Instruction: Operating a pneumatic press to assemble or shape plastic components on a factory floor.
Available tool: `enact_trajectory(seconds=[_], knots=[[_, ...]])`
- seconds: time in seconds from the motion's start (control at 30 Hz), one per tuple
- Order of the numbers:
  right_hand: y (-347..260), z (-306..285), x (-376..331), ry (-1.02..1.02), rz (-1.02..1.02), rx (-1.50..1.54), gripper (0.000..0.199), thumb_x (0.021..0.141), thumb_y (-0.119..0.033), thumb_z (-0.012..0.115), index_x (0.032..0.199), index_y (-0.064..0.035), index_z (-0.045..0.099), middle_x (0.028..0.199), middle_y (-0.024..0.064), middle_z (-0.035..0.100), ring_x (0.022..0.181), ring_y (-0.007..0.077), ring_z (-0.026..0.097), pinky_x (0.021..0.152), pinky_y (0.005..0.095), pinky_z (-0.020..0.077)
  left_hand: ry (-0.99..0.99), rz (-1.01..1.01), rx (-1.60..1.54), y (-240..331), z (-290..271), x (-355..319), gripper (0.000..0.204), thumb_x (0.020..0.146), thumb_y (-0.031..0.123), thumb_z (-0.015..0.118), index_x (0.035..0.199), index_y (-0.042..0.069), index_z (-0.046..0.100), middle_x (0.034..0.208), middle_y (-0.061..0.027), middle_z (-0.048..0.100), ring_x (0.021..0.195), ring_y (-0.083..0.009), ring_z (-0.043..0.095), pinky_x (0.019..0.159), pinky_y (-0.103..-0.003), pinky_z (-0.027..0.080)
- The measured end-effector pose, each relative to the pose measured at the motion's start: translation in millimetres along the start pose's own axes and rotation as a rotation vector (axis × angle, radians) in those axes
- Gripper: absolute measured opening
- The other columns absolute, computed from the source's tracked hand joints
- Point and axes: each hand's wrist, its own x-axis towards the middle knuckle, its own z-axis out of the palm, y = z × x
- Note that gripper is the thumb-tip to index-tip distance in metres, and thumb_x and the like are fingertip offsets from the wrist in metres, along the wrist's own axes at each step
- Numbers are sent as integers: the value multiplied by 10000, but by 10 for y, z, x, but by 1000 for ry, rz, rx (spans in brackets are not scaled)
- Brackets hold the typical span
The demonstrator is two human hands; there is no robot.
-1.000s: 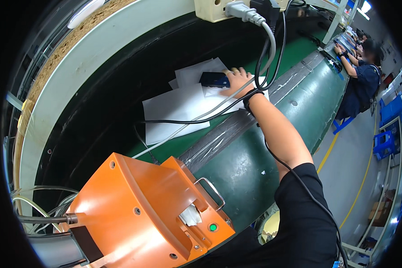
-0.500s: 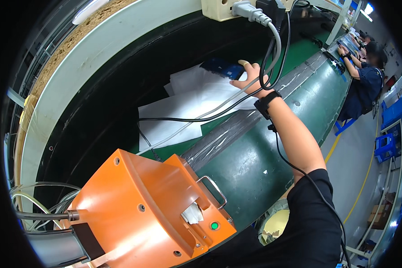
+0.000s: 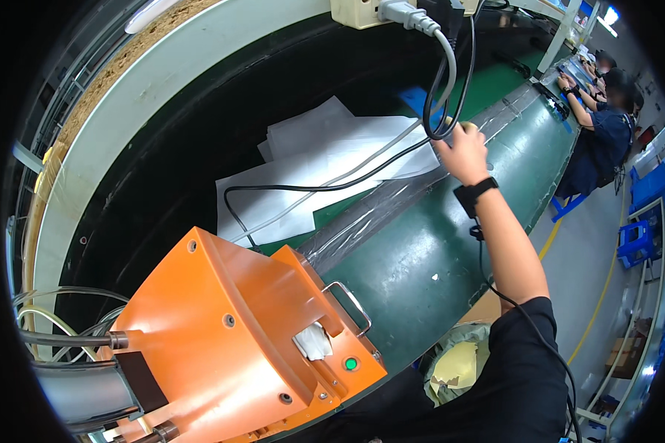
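Observation:
My right hand [image 3: 463,153], with a black strap [image 3: 474,195] round its wrist, reaches over the edge of the green bench. Its fingers are closed at the near end of a thin blue board [image 3: 418,99], which looks like a circuit board. Cable loops cross in front of the board and hide part of the grip. Left of the hand lie white paper sheets [image 3: 332,148], overlapping each other. A black cable [image 3: 347,190] and a grey one run across them. My left hand is out of view.
An orange machine housing [image 3: 214,332] with a metal handle [image 3: 349,308] and green button [image 3: 351,364] fills the lower left. A power strip [image 3: 358,11] with plugs hangs above. Below the green bench [image 3: 414,258] stands a lined bin [image 3: 457,365]. Other people [image 3: 606,140] sit further right.
My right hand has drawn back to the right, taking the blue board off the paper sheets and behind the hanging cables. The view has shifted slightly.

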Motion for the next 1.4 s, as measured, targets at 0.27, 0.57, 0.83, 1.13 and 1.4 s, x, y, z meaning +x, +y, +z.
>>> enact_trajectory(seconds=[0.27,0.57,0.83,1.13,1.4], knots=[[416,-86,-414,100,-19,-550,699,835,-473,657,1401,-126,441,1247,240,503,1204,453,448,978,580,364,28,-114,-169,-120,-13,98,575,1000,411,318,1509,147,279,1528,-170,307,1349,-408,347,1089,-574,318],[-1811,203,-734,-454,-1098,260,610,746,-177,685,1336,-155,533,1197,184,585,1293,400,446,1073,483,347,-29,-49,-53,-95,-8,99,587,995,445,312,1499,144,305,1528,-160,310,1361,-384,338,1111,-562,288],[-2382,851,-770,-476,-1060,616,150,805,-112,547,764,-35,670,945,163,643,963,356,616,818,438,505,-63,-26,-89,-221,-110,143,612,988,437,358,1504,120,271,1509,-181,332,1332,-413,365,1086,-571,326],[-1025,537,113,-207,-841,859,381,616,58,594,983,-18,664,1027,192,655,1011,370,618,903,422,512,-75,15,-35,-287,-176,151,627,989,432,344,1501,79,267,1510,-209,320,1336,-416,366,1088,-567,327],[-259,599,485,-743,-107,476,413,786,-299,698,1091,-23,654,1028,223,662,995,387,626,907,416,489,44,24,-53,25,142,14,597,984,397,361,1482,73,304,1457,-214,402,1296,-406,420,1056,-557,376]])
